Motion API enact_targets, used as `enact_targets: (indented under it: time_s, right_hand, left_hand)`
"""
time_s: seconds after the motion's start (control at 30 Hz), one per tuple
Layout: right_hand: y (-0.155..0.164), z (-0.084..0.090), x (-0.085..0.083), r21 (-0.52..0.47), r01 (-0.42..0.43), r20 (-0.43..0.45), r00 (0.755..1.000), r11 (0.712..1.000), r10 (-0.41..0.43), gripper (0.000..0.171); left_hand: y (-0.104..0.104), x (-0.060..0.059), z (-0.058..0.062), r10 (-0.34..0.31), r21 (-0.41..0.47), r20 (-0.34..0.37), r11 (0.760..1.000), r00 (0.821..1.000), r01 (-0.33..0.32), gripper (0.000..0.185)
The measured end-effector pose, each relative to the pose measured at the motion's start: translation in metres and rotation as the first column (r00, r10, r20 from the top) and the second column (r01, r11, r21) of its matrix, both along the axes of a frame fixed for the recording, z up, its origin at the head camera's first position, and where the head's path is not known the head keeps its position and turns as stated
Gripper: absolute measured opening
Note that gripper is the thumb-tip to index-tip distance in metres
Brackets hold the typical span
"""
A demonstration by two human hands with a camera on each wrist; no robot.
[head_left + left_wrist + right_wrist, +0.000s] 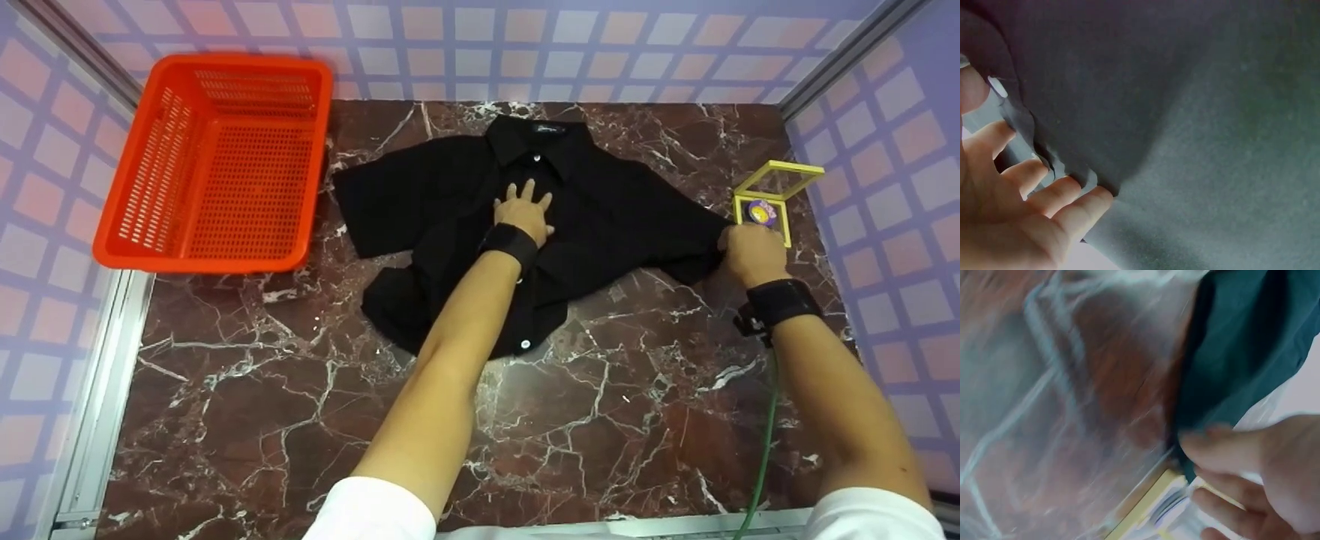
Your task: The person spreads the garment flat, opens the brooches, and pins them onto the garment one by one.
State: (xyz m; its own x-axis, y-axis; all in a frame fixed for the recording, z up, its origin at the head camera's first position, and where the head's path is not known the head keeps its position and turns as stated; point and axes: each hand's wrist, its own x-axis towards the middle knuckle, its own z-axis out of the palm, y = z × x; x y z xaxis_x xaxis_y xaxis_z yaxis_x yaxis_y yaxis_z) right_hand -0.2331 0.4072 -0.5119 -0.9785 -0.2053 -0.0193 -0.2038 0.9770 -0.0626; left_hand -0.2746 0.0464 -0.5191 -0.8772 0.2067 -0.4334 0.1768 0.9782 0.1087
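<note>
Nearest the person, bare dark red marble worktop (300, 420) runs under both forearms. Beyond it a black shirt (615, 217) lies spread flat across the middle of the worktop, front up, with its hem toward the person and its collar pointing away toward the far wall. Its sleeves reach out to either side, so its widest line runs left to right.

The left hand (525, 214) rests flat on the shirt's buttoned front, fingers straight and spread, its grip apart and pressing the cloth. The right hand (752, 253) holds the end of the shirt's right-side sleeve; the wrist view shows thumb and fingers pinched together on the fabric edge.

Just beyond the right hand stands a small yellow frame (776, 193). At the far left sits an orange basket (142, 187), apart from the shirt.
</note>
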Motion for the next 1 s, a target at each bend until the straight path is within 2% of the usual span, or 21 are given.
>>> enact_targets:
  time_s: [0.1, 0.2, 0.33, 0.43, 0.6, 0.7, 0.77, 0.87, 1.0]
  right_hand:
    - [-0.024, -0.002, -0.001, -0.051, 0.051, -0.149, 0.987, 0.997, -0.058, 0.017]
    - [-0.053, -0.004, -0.006, -0.130, 0.072, -0.181, 0.979, 0.989, -0.095, 0.022]
    - [-0.091, -0.008, -0.013, -0.184, 0.119, -0.101, 0.985, 0.976, -0.139, 0.037]
    - [-0.113, -0.010, -0.016, -0.175, 0.172, -0.003, 0.984, 0.969, -0.176, 0.049]
    - [-0.138, -0.014, -0.023, -0.183, 0.213, 0.150, 0.971, 0.960, -0.187, 0.060]
    - [-0.147, -0.016, -0.032, -0.205, 0.227, 0.238, 0.955, 0.952, -0.176, 0.066]
    - [-0.152, -0.017, -0.038, -0.202, 0.241, 0.306, 0.936, 0.949, -0.173, 0.069]
    - [-0.156, -0.019, -0.045, -0.174, 0.262, 0.381, 0.907, 0.949, -0.180, 0.072]
    - [-0.155, -0.021, -0.054, -0.149, 0.249, 0.418, 0.893, 0.957, -0.168, 0.074]
  left_hand:
    - [-0.004, -0.001, -0.002, -0.011, 0.012, -0.004, 1.000, 1.000, 0.011, 0.067]
    - [-0.011, -0.004, -0.005, -0.028, 0.027, -0.008, 0.999, 1.000, 0.028, 0.067]
    - [-0.025, -0.010, -0.006, -0.059, 0.118, -0.011, 0.991, 0.998, 0.060, 0.063]
    - [-0.039, -0.016, -0.003, -0.059, 0.211, -0.061, 0.975, 0.996, 0.070, 0.060]
    - [-0.071, -0.025, 0.006, 0.027, 0.261, -0.202, 0.965, 0.979, 0.027, 0.054]
    - [-0.093, -0.026, 0.008, 0.112, 0.271, -0.222, 0.961, 0.969, -0.049, 0.054]
    - [-0.107, -0.025, 0.006, 0.174, 0.257, -0.174, 0.958, 0.969, -0.126, 0.056]
    - [-0.121, -0.018, 0.005, 0.259, 0.215, -0.049, 0.946, 0.965, -0.243, 0.061]
    - [-0.131, -0.008, 0.007, 0.312, 0.175, 0.062, 0.932, 0.948, -0.318, 0.066]
